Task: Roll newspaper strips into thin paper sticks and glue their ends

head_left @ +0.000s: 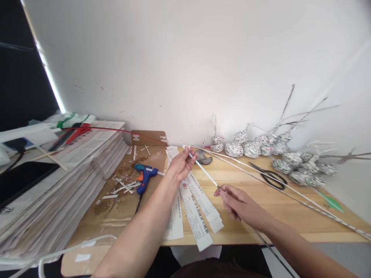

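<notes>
A thin rolled paper stick (206,173) slants between my two hands above the wooden table (232,177). Its upper end is pinched by my left hand (182,164), fingers closed. My right hand (233,200) holds the lower end, where a thin dark rod (269,247) comes out and runs down toward the bottom right. Printed paper strips (194,216) lie fanned out beneath and between the hands. Behind my left hand is a small gray object (203,157), partly hidden.
Left: stacked newspapers (87,193), a phone (26,179), a blue glue gun (147,179) and paper scraps (126,186) on cardboard. Right: black scissors (271,177), long paper rods (304,197), a green piece (330,200) and several woven paper gourds (251,149) by the wall.
</notes>
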{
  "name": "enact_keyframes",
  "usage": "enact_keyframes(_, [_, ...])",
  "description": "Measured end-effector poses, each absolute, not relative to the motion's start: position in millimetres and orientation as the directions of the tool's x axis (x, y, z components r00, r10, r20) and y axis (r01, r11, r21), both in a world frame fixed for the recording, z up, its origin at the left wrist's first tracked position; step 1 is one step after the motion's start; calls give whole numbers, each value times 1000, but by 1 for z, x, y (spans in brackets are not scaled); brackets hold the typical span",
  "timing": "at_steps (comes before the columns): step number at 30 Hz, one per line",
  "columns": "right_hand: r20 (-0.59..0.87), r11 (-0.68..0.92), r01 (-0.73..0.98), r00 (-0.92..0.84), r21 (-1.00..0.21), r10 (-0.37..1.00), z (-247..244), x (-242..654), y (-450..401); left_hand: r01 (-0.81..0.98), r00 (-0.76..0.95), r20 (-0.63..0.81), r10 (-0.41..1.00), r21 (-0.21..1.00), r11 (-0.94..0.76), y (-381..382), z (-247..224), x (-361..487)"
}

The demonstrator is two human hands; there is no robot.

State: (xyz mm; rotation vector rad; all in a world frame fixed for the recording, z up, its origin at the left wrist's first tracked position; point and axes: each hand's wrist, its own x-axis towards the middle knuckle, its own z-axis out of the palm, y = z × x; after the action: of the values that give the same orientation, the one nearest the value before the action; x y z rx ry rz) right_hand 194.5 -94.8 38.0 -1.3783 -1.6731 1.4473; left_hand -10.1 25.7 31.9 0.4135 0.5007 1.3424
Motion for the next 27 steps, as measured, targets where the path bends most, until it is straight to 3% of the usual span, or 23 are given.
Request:
enact_keyframes(2, [-5,142,501,-279,-854,960,39,192,-90,-810,145,-104,984,559,179,26,31,-10])
enact_keyframes(4, [40,179,509,-273,-842,961,35,191,-86,-809,141,-99,985,563,173,27,31,-9])
enact_keyframes(8, [-257,-216,147,-400,-965,880,22,194,-81,-800,151,-88,985,575,174,26,31,-9])
enact_keyframes(11, [-290,-314,32,-481,-949,827,19,194,-81,-791,160,-94,983,583,185,24,31,-8])
enact_keyframes(15, [-123,-13,305,-344,-952,931,24,187,-79,-783,159,-116,980,590,197,24,30,-8])
enact_keyframes(17, [-22,91,350,-305,-932,952,23,182,-78,-786,156,-118,981,586,196,25,30,-8])
enact_keyframes(20, [-150,-113,113,-406,-987,902,18,177,-76,-797,153,-106,983,575,186,25,29,-8])
enact_keyframes(23, [-284,-371,-48,-558,-927,780,13,176,-74,-801,152,-97,984,571,180,25,29,-9])
enact_keyframes(25, [-273,-289,49,-506,-956,818,14,176,-71,-802,140,-98,985,572,171,25,29,-8])
enact_keyframes(27, [-132,-30,267,-373,-963,919,20,177,-68,-804,124,-102,987,573,160,26,29,-8])
